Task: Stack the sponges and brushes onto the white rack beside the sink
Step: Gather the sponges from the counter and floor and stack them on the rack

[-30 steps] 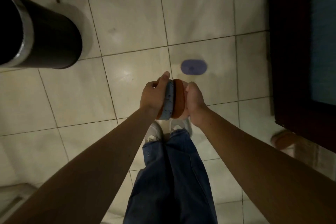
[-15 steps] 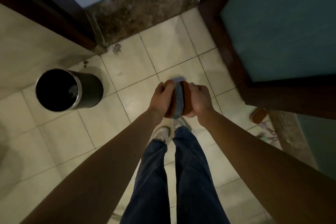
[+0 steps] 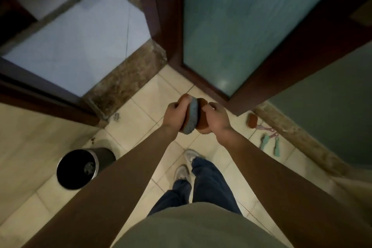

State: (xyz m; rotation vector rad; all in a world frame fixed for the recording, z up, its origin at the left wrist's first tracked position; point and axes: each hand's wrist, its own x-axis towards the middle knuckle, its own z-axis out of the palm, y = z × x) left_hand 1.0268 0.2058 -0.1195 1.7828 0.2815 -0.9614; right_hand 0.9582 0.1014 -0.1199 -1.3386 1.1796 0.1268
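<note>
**Sponges in hand, rack out of sight**

Carry step, by my read. Left hand and right hand clamp the sponges between them over the tiled floor, fingers curled round the rims. They are soft round pads, a speckled blue-grey one between orange ones. No rack or sink in view, so finding it comes next. An orange sponge and slim plastic brushes lie by the door.
</note>
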